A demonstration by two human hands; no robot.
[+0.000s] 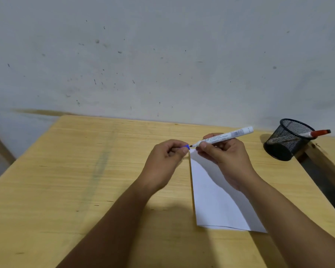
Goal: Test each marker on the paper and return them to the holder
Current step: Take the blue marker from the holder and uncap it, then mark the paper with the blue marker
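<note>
— Above the paper [217, 200]'s far edge: right hand [226, 157] grips the marker [222, 137], left hand [166, 159] pinches its blue cap [187, 147].
— Lower the tip, stroke lightly; holder [286, 139] waits beyond.

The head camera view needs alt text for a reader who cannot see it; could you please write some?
A right hand holds an uncapped marker above white paper on a wooden table, while the left hand pinches its blue cap. A mesh holder with a red marker stands at right.
</note>
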